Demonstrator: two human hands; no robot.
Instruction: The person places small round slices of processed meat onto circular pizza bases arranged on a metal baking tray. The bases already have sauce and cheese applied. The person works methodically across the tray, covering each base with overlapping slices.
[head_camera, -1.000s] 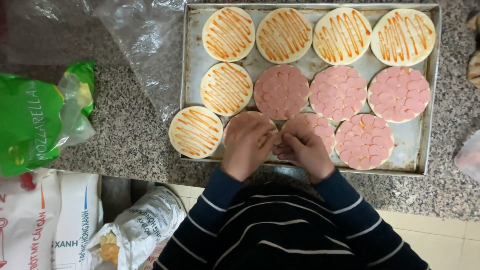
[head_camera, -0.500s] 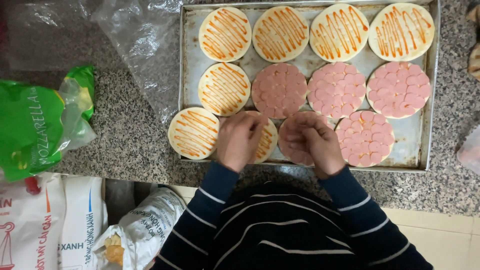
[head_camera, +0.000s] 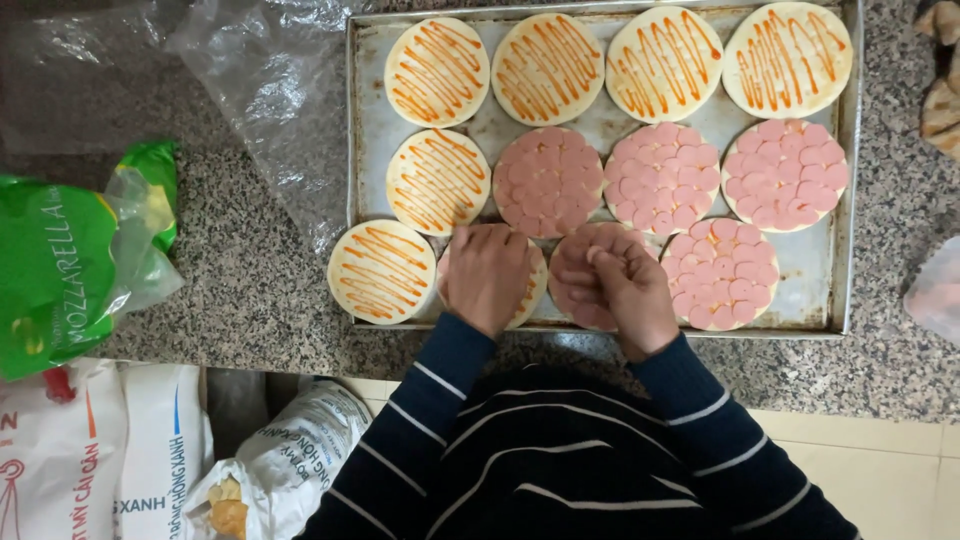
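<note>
Head view: left hand (head_camera: 487, 275) flat on sauced round (head_camera: 525, 290), right hand (head_camera: 620, 290) pinching sausage slices (head_camera: 575, 275).

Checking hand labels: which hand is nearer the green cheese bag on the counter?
Left. The left hand rests on a sauced base in the tray's bottom row, closer to the green bag; the right hand lies farther right.

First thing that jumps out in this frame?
The metal baking tray packed with small round bases: some striped with orange sauce, others tiled with pink sausage slices. At its near edge, the left hand covers one base and the right hand another. A green bag lies far left.
</note>
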